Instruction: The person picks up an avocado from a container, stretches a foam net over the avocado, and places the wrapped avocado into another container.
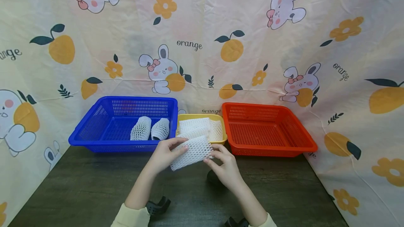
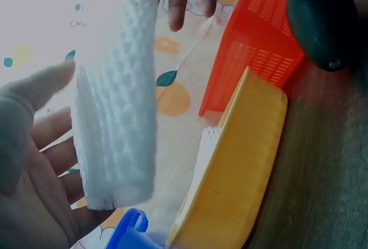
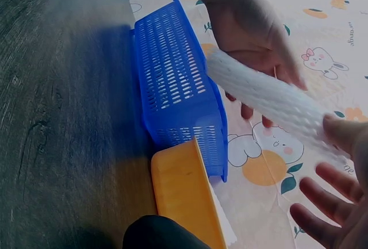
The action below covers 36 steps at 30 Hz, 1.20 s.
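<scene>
Both hands hold a flattened white foam mesh sleeve (image 1: pixel 192 152) above the table, in front of the yellow basket. My left hand (image 1: pixel 166 153) pinches it at the left, thumb on the near face and fingers behind, as the left wrist view shows. At its other end, my right hand (image 1: pixel 224 162) pinches the edge between thumb and fingers. More white foam sleeves (image 1: pixel 195 125) lie in the yellow basket (image 1: pixel 224 129). A dark green oval object (image 2: pixel 323 22) rests on the table below the right hand; in the head view that hand and forearm partly cover it.
A blue basket (image 1: pixel 126 143) stands at the left with two rounded mesh sleeves (image 1: pixel 141 129) inside; whether they contain anything I cannot tell. To the right stands a red basket (image 1: pixel 271 151). Behind everything hangs a printed cloth (image 1: pixel 202 66). The table (image 1: pixel 94 185) is dark wood.
</scene>
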Each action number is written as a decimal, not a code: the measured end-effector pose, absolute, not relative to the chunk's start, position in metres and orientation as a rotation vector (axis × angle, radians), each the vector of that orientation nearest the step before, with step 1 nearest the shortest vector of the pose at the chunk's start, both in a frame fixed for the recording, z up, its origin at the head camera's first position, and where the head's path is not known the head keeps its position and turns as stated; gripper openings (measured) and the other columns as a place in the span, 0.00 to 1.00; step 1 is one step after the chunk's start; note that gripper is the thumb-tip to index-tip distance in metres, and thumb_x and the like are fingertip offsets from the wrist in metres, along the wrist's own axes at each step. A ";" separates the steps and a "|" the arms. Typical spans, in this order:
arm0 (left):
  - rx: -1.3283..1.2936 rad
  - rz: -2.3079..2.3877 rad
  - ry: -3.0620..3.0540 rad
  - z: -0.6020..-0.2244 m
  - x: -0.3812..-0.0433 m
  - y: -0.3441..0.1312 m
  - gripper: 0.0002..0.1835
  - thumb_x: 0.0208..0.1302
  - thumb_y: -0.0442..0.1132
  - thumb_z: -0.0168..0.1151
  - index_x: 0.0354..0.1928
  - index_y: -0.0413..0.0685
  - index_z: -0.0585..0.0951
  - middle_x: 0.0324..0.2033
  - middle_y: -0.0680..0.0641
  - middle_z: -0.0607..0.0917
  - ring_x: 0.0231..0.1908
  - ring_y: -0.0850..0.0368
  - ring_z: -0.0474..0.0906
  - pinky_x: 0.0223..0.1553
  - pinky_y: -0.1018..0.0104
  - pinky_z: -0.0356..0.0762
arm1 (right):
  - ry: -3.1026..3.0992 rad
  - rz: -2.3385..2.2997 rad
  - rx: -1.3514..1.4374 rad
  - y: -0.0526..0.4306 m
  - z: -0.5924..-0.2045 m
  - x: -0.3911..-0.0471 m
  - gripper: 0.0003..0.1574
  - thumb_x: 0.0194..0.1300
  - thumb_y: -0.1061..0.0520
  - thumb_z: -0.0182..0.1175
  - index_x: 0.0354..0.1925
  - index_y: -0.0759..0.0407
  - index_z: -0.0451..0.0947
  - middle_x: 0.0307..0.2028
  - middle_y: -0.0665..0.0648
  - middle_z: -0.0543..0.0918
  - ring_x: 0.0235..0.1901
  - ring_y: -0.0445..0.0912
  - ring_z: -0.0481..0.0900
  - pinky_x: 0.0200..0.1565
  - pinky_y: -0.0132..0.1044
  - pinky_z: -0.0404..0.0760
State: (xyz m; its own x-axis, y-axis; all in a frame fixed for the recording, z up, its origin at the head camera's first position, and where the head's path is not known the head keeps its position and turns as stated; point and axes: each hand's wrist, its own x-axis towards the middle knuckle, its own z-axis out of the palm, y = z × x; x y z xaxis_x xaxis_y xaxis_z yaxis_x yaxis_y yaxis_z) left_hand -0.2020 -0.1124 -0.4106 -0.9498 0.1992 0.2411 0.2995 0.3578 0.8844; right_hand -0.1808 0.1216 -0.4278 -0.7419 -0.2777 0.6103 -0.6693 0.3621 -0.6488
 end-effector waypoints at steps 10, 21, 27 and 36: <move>-0.670 -1.423 -2.601 -0.414 -0.200 -0.097 0.38 0.47 0.46 0.78 0.63 0.49 0.75 0.58 0.47 0.76 0.56 0.49 0.71 0.54 0.48 0.70 | -2.150 1.355 0.702 0.111 -0.397 -0.162 0.07 0.50 0.71 0.70 0.30 0.70 0.82 0.49 0.72 0.76 0.42 0.59 0.79 0.36 0.48 0.81; -0.692 -1.643 -2.548 -0.417 -0.202 -0.108 0.21 0.57 0.45 0.70 0.52 0.46 0.82 0.46 0.47 0.83 0.44 0.53 0.77 0.42 0.57 0.76 | -2.148 1.334 0.737 0.120 -0.414 -0.175 0.16 0.48 0.72 0.70 0.39 0.66 0.83 0.42 0.62 0.80 0.39 0.53 0.79 0.34 0.47 0.81; -0.659 -1.739 -2.466 -0.418 -0.204 -0.112 0.14 0.62 0.40 0.66 0.46 0.39 0.83 0.40 0.46 0.84 0.38 0.55 0.78 0.40 0.62 0.76 | -2.181 1.316 0.777 0.127 -0.427 -0.184 0.09 0.52 0.68 0.70 0.33 0.60 0.83 0.41 0.53 0.80 0.41 0.46 0.79 0.37 0.36 0.81; -0.556 -1.844 -2.454 -0.414 -0.207 -0.117 0.09 0.63 0.32 0.63 0.42 0.32 0.82 0.36 0.44 0.84 0.34 0.54 0.76 0.36 0.65 0.75 | -2.215 1.295 0.881 0.129 -0.427 -0.183 0.09 0.55 0.65 0.69 0.36 0.58 0.83 0.42 0.52 0.80 0.41 0.46 0.79 0.37 0.39 0.81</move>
State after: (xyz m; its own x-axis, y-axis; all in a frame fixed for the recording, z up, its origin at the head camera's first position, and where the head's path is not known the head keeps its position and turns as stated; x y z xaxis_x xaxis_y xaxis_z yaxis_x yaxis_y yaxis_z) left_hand -0.2066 -0.1174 -0.4145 -0.9363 0.2671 0.2280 0.2933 0.2376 0.9260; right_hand -0.1833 0.1287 -0.4266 -0.7084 -0.3076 0.6353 -0.7045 0.3635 -0.6096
